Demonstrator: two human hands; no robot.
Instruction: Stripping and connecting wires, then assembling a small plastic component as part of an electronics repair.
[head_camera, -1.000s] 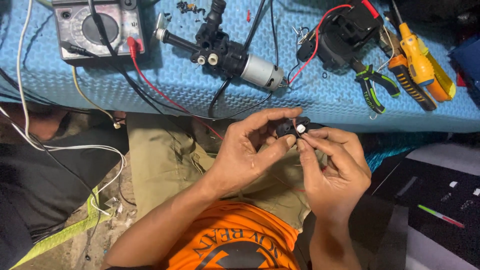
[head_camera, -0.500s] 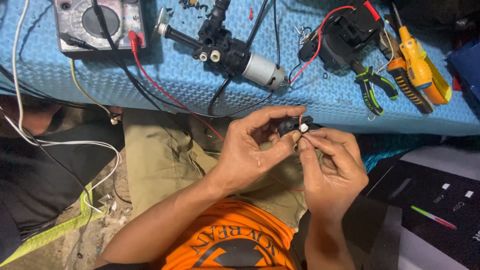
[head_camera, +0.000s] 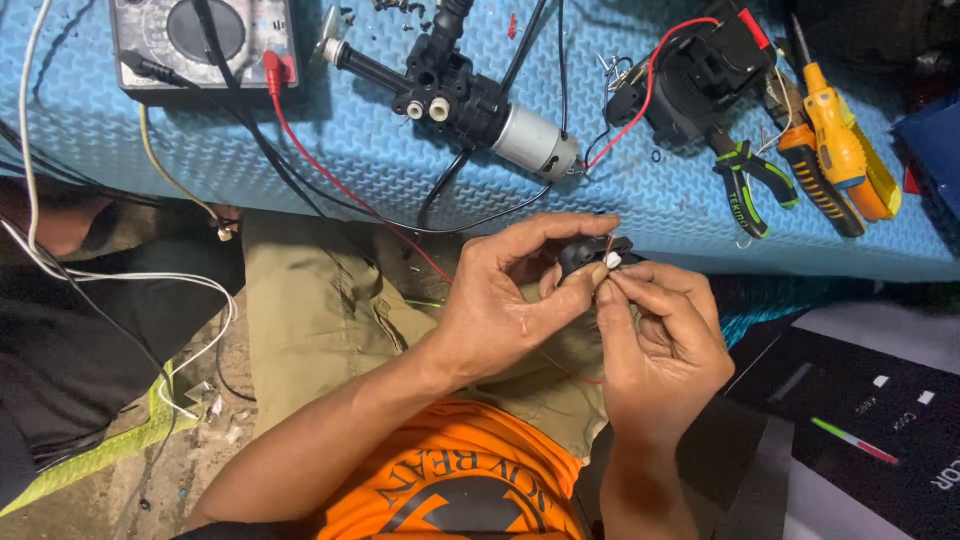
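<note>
A small black part (head_camera: 590, 255) is being held in the air just below the near edge of the blue foam mat (head_camera: 330, 150), over the person's lap. A tiny white piece (head_camera: 613, 260) is sitting against its right side, with a thin red wire (head_camera: 608, 243) rising beside it. The left hand (head_camera: 500, 300) is pinching the black part between thumb and curled fingers, index finger arching over the top. The right hand (head_camera: 665, 345) is meeting it from the right, fingertips closing on the white piece; the two hands are touching at the part.

On the mat, well apart from the hands, a black pump body with a silver motor (head_camera: 470, 100) is lying at a slant, dark cables trailing off it. A multimeter (head_camera: 205, 35) is sitting at far left with a red lead (head_camera: 330, 170) running down toward the lap. To the right, a black housing (head_camera: 700, 75), green-handled pliers (head_camera: 745, 180) and yellow and orange screwdrivers (head_camera: 840, 150) are lying close together.
</note>
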